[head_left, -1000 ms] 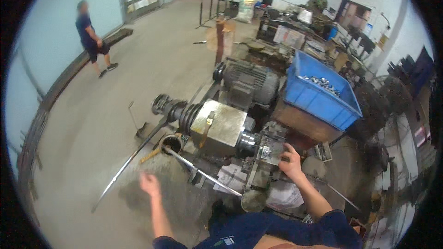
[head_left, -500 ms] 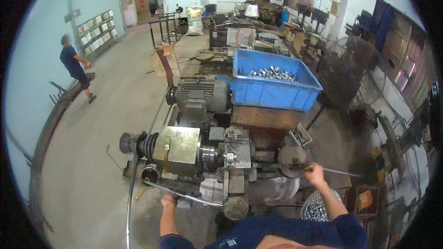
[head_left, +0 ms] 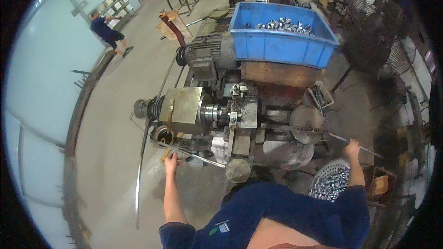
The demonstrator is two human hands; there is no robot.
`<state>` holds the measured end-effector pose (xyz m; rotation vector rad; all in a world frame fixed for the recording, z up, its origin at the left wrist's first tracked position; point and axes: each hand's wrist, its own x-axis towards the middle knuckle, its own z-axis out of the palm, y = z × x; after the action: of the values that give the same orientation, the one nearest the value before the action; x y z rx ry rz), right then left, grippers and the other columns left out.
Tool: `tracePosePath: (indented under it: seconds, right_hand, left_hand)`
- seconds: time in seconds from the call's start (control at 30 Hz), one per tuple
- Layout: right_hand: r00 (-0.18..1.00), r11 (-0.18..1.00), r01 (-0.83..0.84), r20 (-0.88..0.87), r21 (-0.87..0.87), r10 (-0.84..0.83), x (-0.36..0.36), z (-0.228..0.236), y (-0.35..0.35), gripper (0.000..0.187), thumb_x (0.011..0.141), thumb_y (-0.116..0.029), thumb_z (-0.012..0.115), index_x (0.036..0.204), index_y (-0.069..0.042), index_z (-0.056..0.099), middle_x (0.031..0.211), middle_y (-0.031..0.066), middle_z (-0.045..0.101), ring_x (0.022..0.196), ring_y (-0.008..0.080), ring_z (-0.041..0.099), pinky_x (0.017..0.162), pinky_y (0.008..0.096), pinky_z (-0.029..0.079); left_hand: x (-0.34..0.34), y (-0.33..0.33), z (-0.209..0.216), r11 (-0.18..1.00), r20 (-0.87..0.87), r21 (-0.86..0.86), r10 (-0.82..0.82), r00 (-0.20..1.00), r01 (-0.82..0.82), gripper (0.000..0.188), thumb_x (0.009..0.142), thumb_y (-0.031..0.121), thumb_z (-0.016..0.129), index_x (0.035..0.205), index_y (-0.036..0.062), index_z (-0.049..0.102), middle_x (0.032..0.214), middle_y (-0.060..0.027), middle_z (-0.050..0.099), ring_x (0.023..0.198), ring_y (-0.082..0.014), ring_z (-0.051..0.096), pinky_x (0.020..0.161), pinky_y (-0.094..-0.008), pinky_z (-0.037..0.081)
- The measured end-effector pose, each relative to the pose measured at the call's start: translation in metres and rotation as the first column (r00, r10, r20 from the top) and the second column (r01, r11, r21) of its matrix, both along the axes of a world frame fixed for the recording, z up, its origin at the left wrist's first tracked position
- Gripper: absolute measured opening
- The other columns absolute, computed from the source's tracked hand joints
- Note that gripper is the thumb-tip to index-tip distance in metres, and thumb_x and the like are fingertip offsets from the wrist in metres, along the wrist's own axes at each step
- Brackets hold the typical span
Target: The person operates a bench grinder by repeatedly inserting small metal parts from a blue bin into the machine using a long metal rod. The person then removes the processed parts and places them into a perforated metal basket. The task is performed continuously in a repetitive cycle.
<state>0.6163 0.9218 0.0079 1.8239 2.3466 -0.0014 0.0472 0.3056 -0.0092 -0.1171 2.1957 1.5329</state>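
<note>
In blue bin (head_left: 281, 46) and perforated basin (head_left: 325, 170): metal parts (head_left: 287, 26) | right grip (head_left: 352, 148): round rod (head_left: 369, 151) | left grip (head_left: 171, 162): can't tell

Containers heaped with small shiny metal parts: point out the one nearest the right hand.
The round perforated basin, just below the right hand in the picture; the other, the rectangular blue crate, sits farther off.

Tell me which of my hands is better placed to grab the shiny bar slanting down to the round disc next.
Probably your left hand: it is right by the bar, near its upper end, though contact is unclear. Your right hand is well off to the right, at the thin rod.
</note>
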Motion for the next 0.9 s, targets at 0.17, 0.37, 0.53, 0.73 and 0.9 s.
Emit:
tracePosePath:
  seconds: [0.17, 0.37, 0.53, 0.73, 0.9]
  right_hand:
    - [0.999, 0.995, -0.026, 0.029, 0.098, 0.023, 0.010, -0.025, 0.012, 0.037, 0.066, -0.020, 0.058, 0.100, -0.006, 0.054, 0.104, 0.0151, 0.055, 0.104, 0.0317, 0.048, 0.089, 0.0434, 0.037]
    - [0.989, 0.993, -0.014, -0.146, 0.115, 0.031, 0.016, -0.019, -0.053, 0.021, 0.063, -0.020, 0.052, 0.076, -0.005, 0.061, 0.074, 0.0160, 0.061, 0.067, 0.0355, 0.059, 0.064, 0.0440, 0.047]
    - [0.969, 0.994, 0.111, -0.225, 0.021, -0.104, 0.011, -0.027, -0.142, 0.027, 0.057, -0.027, 0.059, 0.073, -0.005, 0.060, 0.070, 0.0167, 0.060, 0.066, 0.0359, 0.058, 0.059, 0.0438, 0.047]
    - [0.927, 0.965, 0.257, -0.270, -0.044, -0.260, -0.014, -0.010, -0.191, 0.029, 0.057, -0.025, 0.057, 0.078, -0.005, 0.061, 0.075, 0.0181, 0.061, 0.071, 0.0372, 0.059, 0.063, 0.0441, 0.047]
    - [0.924, 0.956, 0.285, -0.244, -0.074, -0.295, -0.013, -0.025, -0.191, 0.034, 0.059, -0.032, 0.057, 0.080, -0.006, 0.062, 0.075, 0.0191, 0.061, 0.074, 0.0376, 0.059, 0.066, 0.0443, 0.047]
  left_hand:
    - [0.011, 0.043, 0.013, 0.998, 0.021, -0.042, 0.052, 0.998, -0.051, 0.054, 0.080, 0.046, 0.054, 0.099, -0.0038, 0.050, 0.071, -0.0141, 0.061, 0.048, -0.0196, 0.058, 0.046, -0.0281, 0.046]
    - [0.017, 0.070, -0.010, 0.973, 0.033, -0.064, 0.226, 0.974, -0.224, 0.046, 0.079, 0.038, 0.058, 0.080, -0.0074, 0.049, 0.057, -0.0124, 0.055, 0.038, -0.0232, 0.055, 0.030, -0.0294, 0.041]
    - [0.007, 0.066, -0.037, 0.958, -0.052, 0.021, 0.287, 0.956, -0.286, 0.032, 0.080, 0.024, 0.054, 0.078, -0.0066, 0.049, 0.060, -0.0139, 0.053, 0.039, -0.0204, 0.051, 0.031, -0.0313, 0.039]
    - [0.007, 0.077, -0.033, 0.936, -0.037, 0.083, 0.345, 0.938, -0.341, 0.022, 0.078, 0.015, 0.050, 0.081, -0.0071, 0.050, 0.065, -0.0143, 0.053, 0.043, -0.0203, 0.051, 0.035, -0.0329, 0.038]
    - [-0.019, 0.053, -0.073, 0.973, -0.149, -0.037, 0.220, 0.964, -0.228, 0.036, 0.079, 0.027, 0.051, 0.087, -0.0074, 0.051, 0.069, -0.0135, 0.054, 0.056, -0.0260, 0.058, 0.043, -0.0374, 0.051]
